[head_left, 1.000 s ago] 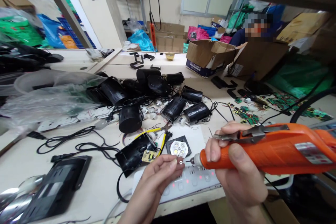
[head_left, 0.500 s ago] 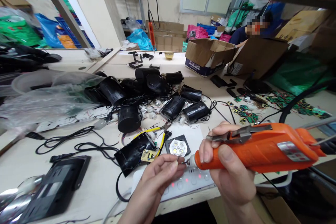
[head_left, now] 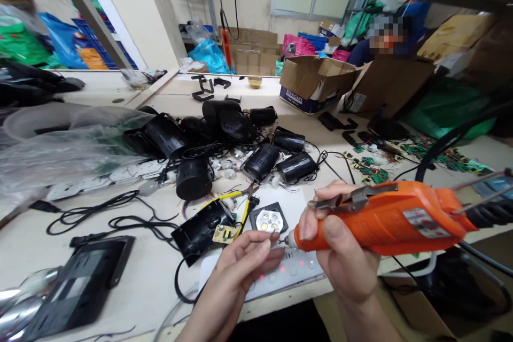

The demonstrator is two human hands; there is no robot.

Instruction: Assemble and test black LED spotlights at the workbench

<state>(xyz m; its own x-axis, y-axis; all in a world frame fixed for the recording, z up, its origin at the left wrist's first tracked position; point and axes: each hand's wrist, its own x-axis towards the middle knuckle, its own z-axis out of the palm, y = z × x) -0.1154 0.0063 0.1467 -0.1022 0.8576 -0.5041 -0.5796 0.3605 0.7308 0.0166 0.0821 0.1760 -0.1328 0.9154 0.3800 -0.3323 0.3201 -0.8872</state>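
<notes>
My right hand is wrapped round an orange electric screwdriver, its nose pointing left. Just ahead of the bit, the fingers of my left hand are pinched together; whatever they hold is too small to make out. Beyond the fingertips lies a white LED lens plate on a square black base. A black curved housing rests to the left, with a small yellowish circuit board at its edge. Yellow-handled pliers lie behind it. Under my hands sits a white power strip with red lights.
Several black cylindrical lamp housings crowd the middle of the bench. Green circuit boards are scattered at right, near a cardboard box. A black flat panel unit and coiled cables lie left. A person sits behind the boxes.
The view has shifted slightly, so the scene sits a little further left and up. The screwdriver's rear has swung a little; both hands keep their grip.
</notes>
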